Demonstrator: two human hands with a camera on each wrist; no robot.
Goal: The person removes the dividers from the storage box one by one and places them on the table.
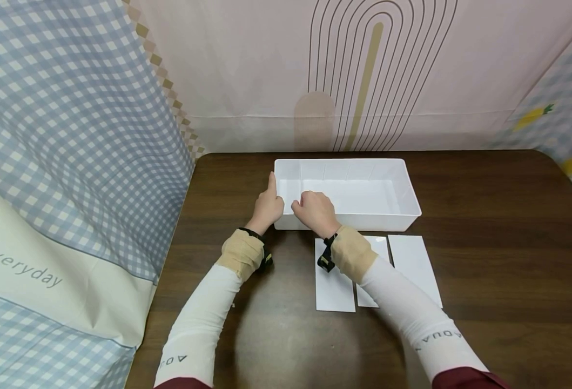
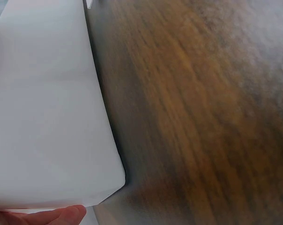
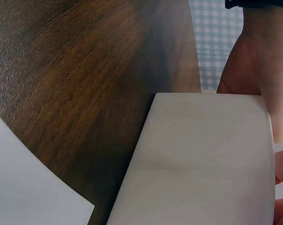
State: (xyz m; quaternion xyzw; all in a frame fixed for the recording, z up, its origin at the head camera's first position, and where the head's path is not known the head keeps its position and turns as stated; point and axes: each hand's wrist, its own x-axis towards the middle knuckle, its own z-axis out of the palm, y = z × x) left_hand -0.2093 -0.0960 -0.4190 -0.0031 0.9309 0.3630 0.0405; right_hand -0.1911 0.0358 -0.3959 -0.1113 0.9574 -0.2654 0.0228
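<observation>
From the head camera we see a white rectangular plastic bin [image 1: 358, 194] standing on the dark wooden desk [image 1: 485, 259], and everything else sits relative to it. Our left hand [image 1: 268, 208] lies against the bin's left end wall, index finger straight along the rim, seemingly to steady it. Our right hand [image 1: 316, 212] curls over the near wall beside it, clasping the rim. Three flat white plastic panels [image 1: 414, 265] lie just in front of the bin.

The left wrist camera shows the bin's white corner [image 2: 48, 117] with a fingertip [image 2: 52, 216] touching its edge.

The right wrist camera shows the same wall [image 3: 202, 164], with the left hand's palm [image 3: 254, 61] pressed behind it.
</observation>
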